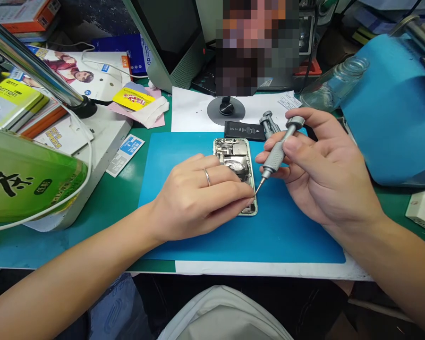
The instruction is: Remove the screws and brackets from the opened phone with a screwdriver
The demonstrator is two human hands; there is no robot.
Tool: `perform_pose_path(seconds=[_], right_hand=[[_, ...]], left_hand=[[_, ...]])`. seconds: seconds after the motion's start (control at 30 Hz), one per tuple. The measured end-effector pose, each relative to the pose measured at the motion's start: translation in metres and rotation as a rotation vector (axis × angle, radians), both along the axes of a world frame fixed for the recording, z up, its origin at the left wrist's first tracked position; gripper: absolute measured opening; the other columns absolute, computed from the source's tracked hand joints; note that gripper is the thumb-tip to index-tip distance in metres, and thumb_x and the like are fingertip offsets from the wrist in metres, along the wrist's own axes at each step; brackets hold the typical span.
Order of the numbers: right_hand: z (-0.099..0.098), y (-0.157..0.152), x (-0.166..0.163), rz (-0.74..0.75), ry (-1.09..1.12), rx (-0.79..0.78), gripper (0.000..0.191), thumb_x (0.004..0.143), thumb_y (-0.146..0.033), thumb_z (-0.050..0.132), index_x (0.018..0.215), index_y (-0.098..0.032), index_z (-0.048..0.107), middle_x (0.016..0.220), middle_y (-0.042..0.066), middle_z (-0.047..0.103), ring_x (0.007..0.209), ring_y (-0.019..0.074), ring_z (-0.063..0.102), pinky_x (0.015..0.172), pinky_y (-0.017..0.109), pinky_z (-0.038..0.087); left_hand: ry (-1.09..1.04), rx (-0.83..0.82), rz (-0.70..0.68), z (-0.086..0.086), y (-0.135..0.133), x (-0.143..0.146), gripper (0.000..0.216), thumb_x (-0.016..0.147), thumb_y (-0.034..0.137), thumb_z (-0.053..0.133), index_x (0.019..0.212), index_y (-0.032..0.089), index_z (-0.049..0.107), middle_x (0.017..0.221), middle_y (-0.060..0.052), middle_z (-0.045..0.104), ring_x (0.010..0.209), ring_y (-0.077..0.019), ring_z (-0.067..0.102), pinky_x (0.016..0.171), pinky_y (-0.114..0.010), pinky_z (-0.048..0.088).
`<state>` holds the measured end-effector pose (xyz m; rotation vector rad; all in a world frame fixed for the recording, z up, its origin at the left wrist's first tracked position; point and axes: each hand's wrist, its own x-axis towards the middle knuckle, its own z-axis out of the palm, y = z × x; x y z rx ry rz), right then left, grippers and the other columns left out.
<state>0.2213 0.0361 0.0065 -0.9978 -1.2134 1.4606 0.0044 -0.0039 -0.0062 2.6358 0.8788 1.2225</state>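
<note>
Right hand (327,177) snug around a gray screwdriver (275,157), left hand (200,198) over the phone (238,150), its grip hard to tell.

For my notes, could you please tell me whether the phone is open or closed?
Open: the phone lies with inner parts exposed, partly hidden by the left hand.
</note>
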Motion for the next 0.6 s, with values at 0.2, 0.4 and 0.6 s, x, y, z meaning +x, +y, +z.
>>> perform_pose_path(seconds=[0.2,0.4,0.6], right_hand=[[-0.0003,-0.004,-0.002,-0.032,-0.045,0.02,0.032,0.091,-0.026,0.071,0.119,-0.033,0.056,0.089,-0.004,0.07,0.077,0.0102,0.075,0.06,0.018,0.063],[0.0032,-0.0073,-0.0017,-0.059,-0.083,0.018,0.028,0.094,-0.024,0.067,0.117,-0.037,0.058,0.093,-0.004,0.069,0.078,0.0107,0.074,0.068,0.023,0.068],[0.0006,-0.0059,-0.0035,-0.037,-0.006,0.048,0.035,0.091,-0.023,0.072,0.119,-0.03,0.053,0.09,-0.005,0.071,0.076,0.0086,0.075,0.057,0.016,0.061]], left_hand=[[-0.007,0.006,0.003,-0.0001,-0.0009,0.0004,0.003,0.096,0.017,0.074,0.095,0.017,0.072,0.086,-0.001,0.079,0.067,-0.0135,0.061,0.063,-0.032,0.042],[-0.007,0.019,0.007,0.0006,-0.0007,0.0011,0.004,0.097,0.017,0.073,0.094,0.018,0.07,0.085,0.0,0.078,0.067,-0.0128,0.06,0.063,-0.032,0.042],[-0.002,0.032,0.004,0.0009,-0.0012,0.0011,0.004,0.097,0.019,0.072,0.095,0.019,0.069,0.084,0.0,0.078,0.066,-0.0132,0.06,0.063,-0.032,0.041]])
